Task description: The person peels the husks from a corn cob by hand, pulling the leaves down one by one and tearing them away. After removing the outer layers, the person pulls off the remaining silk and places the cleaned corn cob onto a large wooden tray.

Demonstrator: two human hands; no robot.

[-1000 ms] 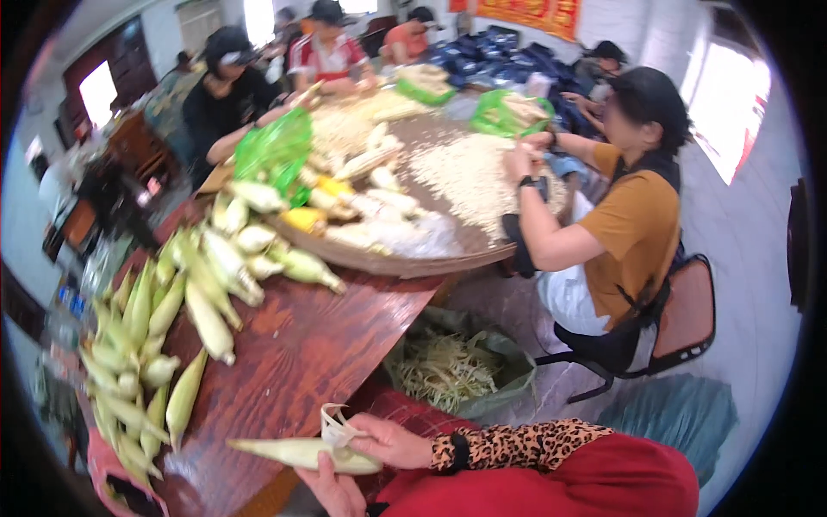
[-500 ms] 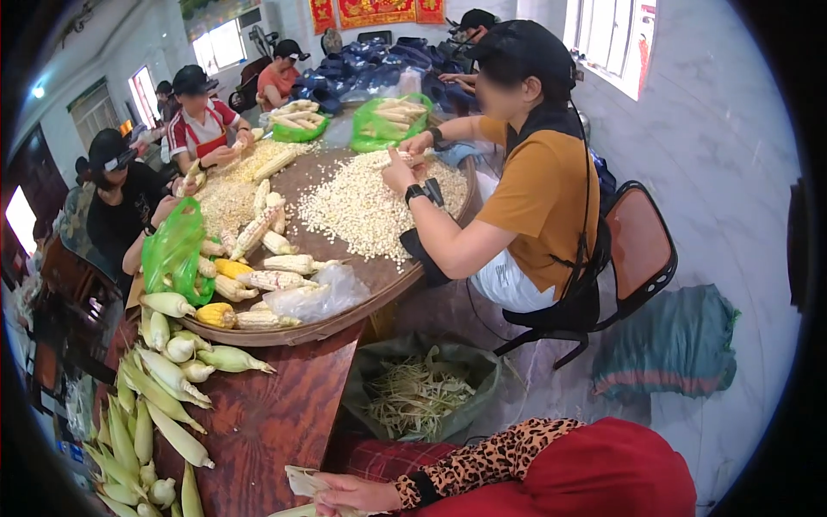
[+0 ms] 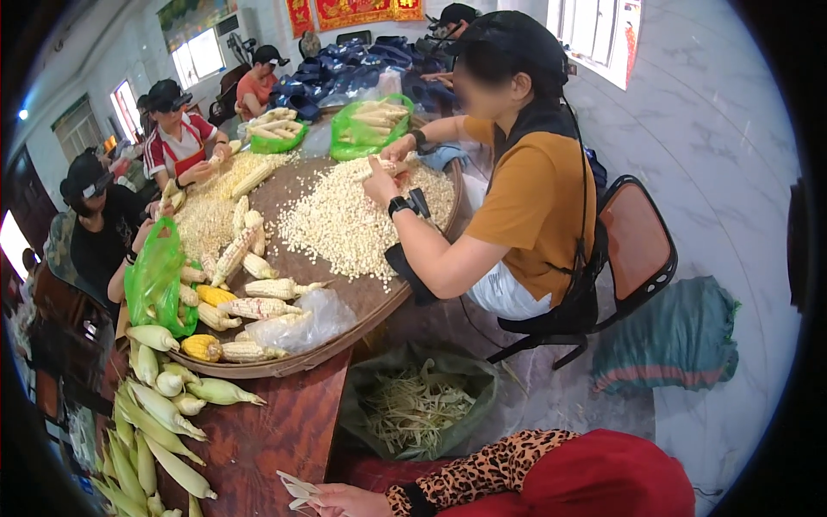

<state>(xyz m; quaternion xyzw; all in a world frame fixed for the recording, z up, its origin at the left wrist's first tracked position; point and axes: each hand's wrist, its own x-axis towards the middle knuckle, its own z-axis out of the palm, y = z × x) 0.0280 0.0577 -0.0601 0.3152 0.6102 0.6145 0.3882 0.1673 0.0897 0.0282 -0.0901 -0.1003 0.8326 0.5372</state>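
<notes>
At the lower edge my right hand [image 3: 351, 500], in a leopard-print sleeve with a dark cuff, is closed round pale corn husk strips [image 3: 297, 488]. The strips stick out past the fingers to the left, beside the edge of the reddish wooden table [image 3: 280, 431]. The lower part of this hand is cut off by the frame. My left hand is out of sight. On the table to the left lies a pile of unhusked corn ears [image 3: 164, 409] in pale green husks.
A green sack [image 3: 357, 422] of husk scraps [image 3: 422, 409] stands open on the floor. Beyond is a round tray [image 3: 293, 362] with husked cobs [image 3: 276, 289], kernels [image 3: 345, 220] and green bags [image 3: 155, 271]. A person [image 3: 534, 189] in orange works there; others sit across. A filled sack [image 3: 668, 336] lies right.
The view has shifted, so the tray and table sit lower and further left. The husk in my right hand now shows as thin spread strips instead of one broad piece.
</notes>
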